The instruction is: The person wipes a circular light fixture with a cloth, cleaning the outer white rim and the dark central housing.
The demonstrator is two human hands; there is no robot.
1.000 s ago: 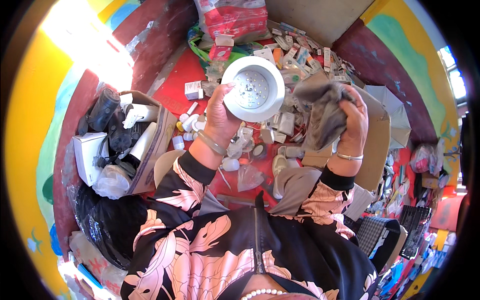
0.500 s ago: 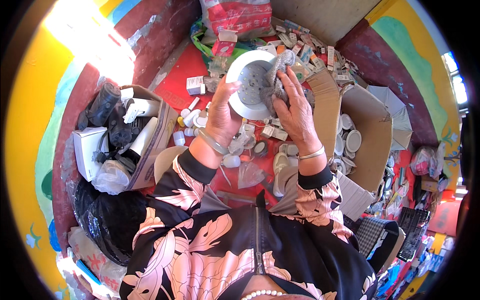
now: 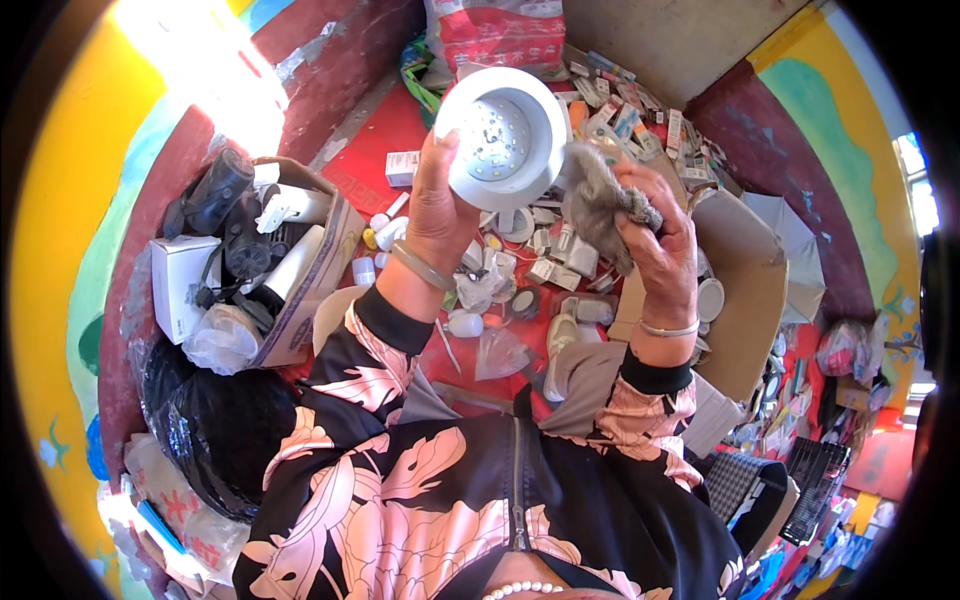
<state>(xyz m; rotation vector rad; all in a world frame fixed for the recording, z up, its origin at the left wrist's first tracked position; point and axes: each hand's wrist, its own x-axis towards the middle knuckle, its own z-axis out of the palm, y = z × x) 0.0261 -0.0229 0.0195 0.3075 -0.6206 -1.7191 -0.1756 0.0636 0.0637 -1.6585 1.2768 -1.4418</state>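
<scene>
Shifting since half a second ago, the grey cloth (image 3: 597,205) is no longer covering the right rim of the white LED downlight (image 3: 508,140); it is hanging just right of it. Red sheeting (image 3: 362,185) is covering the floor below the downlight, and small cartons (image 3: 625,115) are lying heaped beyond its right side. Well to its left, a cardboard box (image 3: 325,275) is holding dark and white fittings; to its right, an open carton (image 3: 748,300) is standing near a painted wall (image 3: 830,150). The left hand (image 3: 442,205) is gripping the downlight, its thumb pressing the left rim, its fingers hiding behind. The right hand (image 3: 657,235) is curling, pinching the cloth between thumb and bent fingers.
</scene>
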